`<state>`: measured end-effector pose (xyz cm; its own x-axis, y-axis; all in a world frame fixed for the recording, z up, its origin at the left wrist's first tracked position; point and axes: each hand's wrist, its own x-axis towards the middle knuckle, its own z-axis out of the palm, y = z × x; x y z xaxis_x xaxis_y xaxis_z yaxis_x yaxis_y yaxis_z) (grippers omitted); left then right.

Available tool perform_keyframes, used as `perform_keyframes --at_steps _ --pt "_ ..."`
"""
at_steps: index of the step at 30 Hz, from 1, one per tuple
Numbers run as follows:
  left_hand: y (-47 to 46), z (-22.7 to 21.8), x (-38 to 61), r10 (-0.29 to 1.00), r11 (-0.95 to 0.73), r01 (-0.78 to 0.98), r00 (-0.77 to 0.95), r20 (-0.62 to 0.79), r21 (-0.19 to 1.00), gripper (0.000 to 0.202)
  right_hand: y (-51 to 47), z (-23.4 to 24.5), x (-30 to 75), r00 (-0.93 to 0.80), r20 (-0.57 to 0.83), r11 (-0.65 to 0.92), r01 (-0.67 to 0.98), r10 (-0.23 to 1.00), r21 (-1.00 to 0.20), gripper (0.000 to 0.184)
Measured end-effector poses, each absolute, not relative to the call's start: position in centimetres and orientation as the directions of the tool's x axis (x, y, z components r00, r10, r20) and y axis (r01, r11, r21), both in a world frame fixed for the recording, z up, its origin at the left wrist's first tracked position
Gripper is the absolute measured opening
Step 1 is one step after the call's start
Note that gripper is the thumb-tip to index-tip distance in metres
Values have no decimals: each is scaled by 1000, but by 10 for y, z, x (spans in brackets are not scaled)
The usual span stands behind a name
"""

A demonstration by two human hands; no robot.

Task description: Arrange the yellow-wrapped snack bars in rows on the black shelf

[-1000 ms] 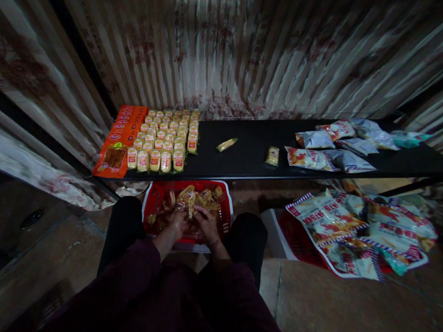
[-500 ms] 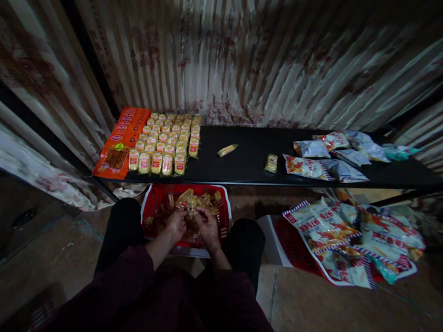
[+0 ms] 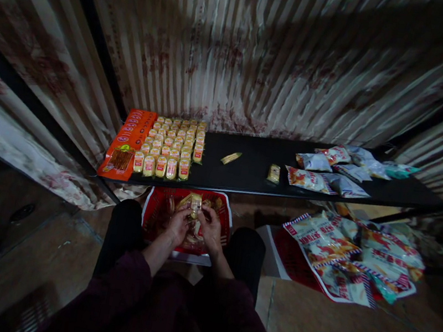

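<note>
Over the red basket [image 3: 149, 199] between my knees, my left hand [image 3: 178, 227] and my right hand [image 3: 210, 228] meet with fingers curled around a small wrapped snack [image 3: 195, 204] in clear, yellowish film. Both hands grip it from its two sides. Beneath them the basket holds more wrapped pieces, dim and partly covered by my hands. On the black shelf [image 3: 247, 176] ahead, small yellow packaged snacks [image 3: 169, 146] stand in tight rows at the left. Two similar wrapped pieces lie apart, a slim one [image 3: 231, 158] and a squarer one [image 3: 273, 173].
An orange packet [image 3: 128, 143] lies flat at the shelf's left end. Several puffy snack bags [image 3: 311, 180] lie at its right. Below on the floor, a second red basket [image 3: 298, 262] is heaped with larger bags [image 3: 327, 242]. A pleated curtain [image 3: 243, 51] hangs behind.
The view has shifted, so the shelf and basket sit slightly lower in the picture. My hands remain together over the basket, and the wrapped snack between them shows more upright.
</note>
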<state>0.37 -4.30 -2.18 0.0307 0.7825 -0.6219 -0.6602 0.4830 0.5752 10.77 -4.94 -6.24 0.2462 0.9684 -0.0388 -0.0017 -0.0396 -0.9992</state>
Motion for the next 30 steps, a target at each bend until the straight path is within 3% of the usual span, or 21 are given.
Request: perform_keyframes --at_steps 18,30 --pt "-43 -9 14 874 331 -502 -155 -460 799 32 -42 -42 105 382 104 40 173 918 -984 28" --pt "-39 18 21 957 152 -80 -239 -167 985 29 -40 -27 109 344 108 60 146 933 -987 33"
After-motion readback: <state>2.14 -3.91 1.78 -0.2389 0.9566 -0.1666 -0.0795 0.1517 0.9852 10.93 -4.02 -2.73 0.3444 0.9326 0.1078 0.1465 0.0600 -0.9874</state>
